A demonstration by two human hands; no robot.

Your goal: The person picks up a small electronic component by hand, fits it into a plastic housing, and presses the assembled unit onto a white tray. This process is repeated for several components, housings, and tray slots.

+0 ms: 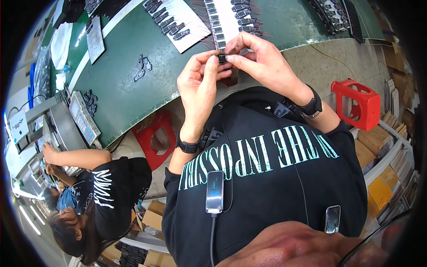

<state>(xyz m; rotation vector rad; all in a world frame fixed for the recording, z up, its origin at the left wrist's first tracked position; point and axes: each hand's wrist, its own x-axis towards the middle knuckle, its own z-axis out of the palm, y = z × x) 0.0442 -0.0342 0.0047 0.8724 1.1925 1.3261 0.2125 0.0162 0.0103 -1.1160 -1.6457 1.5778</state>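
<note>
A small black rectangular part [222,58] is pinched between my two hands, just over the near edge of the green table [133,95]. My left hand [199,80] grips its left side with thumb and fingertips. On the other side, my right hand [258,58] holds it between thumb and curled fingers. Just beyond my fingers, rows of small black modules [216,29] with thin red wires lie on a white sheet [228,20]. Fine details of the held part are hidden by my fingertips.
More black modules lie on a white board [187,38], and loose black pieces [143,69] sit farther left. A black tray [331,18] of parts stands at the right. Red stools [358,104] flank me. At left, a person [111,191] works at a machine [60,122].
</note>
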